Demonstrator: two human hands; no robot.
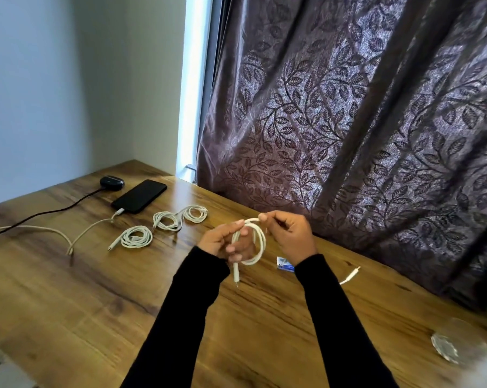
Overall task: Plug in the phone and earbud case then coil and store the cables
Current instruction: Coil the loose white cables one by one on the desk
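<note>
My left hand (226, 242) grips a loop of white cable (257, 242) above the wooden table (96, 289), with one plug end hanging down below the fist. My right hand (288, 233) pinches the same cable at the top of the loop. The cable's other plug end (350, 275) trails on the table to the right. A black phone (140, 196) lies at the back left with a white cable (91, 231) plugged in. Behind it sits a dark earbud case (112, 182) with a dark cable (49, 212) attached. Three coiled white cables (137, 238) (166, 221) (195, 213) lie beside the phone.
A small blue and white box (285, 265) lies on the table just under my right wrist. A patterned purple curtain (362, 135) hangs along the table's far edge. A round glassy object (446, 350) sits at the front right.
</note>
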